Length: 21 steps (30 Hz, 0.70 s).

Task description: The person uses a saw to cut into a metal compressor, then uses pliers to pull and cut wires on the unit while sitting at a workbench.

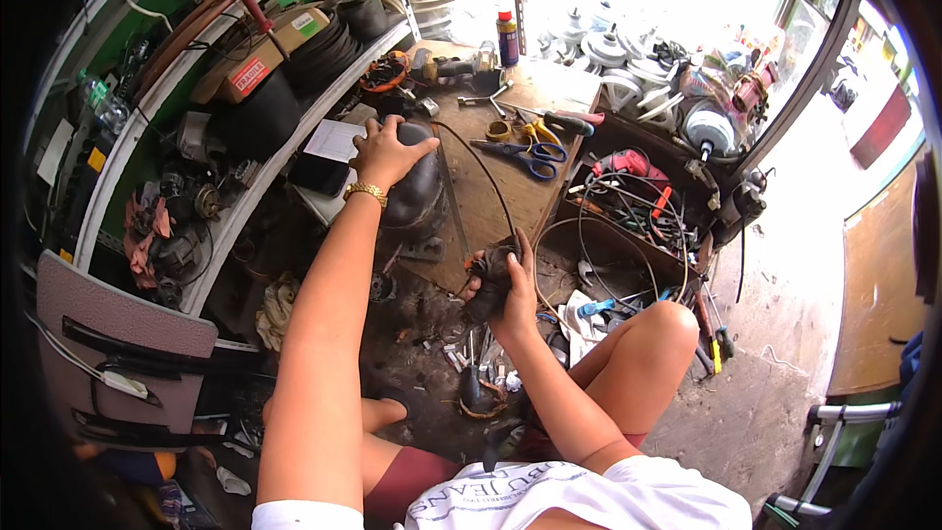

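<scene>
My left hand [394, 155] lies on top of a rounded black metal housing [417, 191], thumb and fingers spread over it. A gold-coloured bracelet [365, 193] circles that wrist. In my right hand [520, 290] is a dark, grimy lump-shaped part [491, 275], with my fingers wrapped round it; its exact kind I cannot make out. A thin black cable [496, 182] arcs from beside the housing down to the part. Both hands are above the front of a low wooden work surface [481, 211].
Blue-handled scissors [530, 159], a tape roll [499, 131] and a red-capped bottle [507, 39] are on the board. Right of it stands a toolbox [638, 196] of tools and wires. Crowded shelves [255, 157] rise at left. Fan motors [628, 59] pile up behind; scraps litter the floor.
</scene>
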Each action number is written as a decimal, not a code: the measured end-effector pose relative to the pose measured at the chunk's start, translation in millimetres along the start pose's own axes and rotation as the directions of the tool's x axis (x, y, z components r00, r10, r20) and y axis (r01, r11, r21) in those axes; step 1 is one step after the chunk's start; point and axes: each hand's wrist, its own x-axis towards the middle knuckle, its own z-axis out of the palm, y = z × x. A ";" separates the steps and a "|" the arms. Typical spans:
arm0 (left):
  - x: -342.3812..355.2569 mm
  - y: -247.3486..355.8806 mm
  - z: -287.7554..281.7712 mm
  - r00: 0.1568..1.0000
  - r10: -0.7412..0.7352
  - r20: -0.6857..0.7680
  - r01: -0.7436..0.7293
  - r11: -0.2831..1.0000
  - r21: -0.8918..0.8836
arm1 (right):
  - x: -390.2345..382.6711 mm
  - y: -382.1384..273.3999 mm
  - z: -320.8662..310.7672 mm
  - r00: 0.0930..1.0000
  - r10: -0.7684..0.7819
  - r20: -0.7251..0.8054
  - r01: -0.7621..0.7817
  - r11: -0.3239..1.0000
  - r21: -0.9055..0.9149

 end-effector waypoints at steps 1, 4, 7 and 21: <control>2.0 -0.8 -1.2 1.000 0.013 0.004 -0.013 1.000 0.014 | -0.3 0.4 6.5 0.999 -0.039 0.005 0.039 0.999 0.027; 10.3 -18.1 -1.8 0.997 0.067 0.021 -0.067 0.998 -0.003 | 3.3 0.1 11.7 0.999 -0.035 0.009 0.035 0.998 -0.046; 15.3 -27.8 6.0 0.992 0.126 -0.012 -0.127 0.991 -0.037 | 8.1 -6.2 8.7 0.997 -0.060 -0.050 0.055 0.994 -0.094; 19.3 -33.7 12.0 0.962 0.265 -0.064 -0.272 0.928 -0.256 | 39.5 -62.0 -27.1 0.988 0.147 -0.047 -0.151 0.984 -0.099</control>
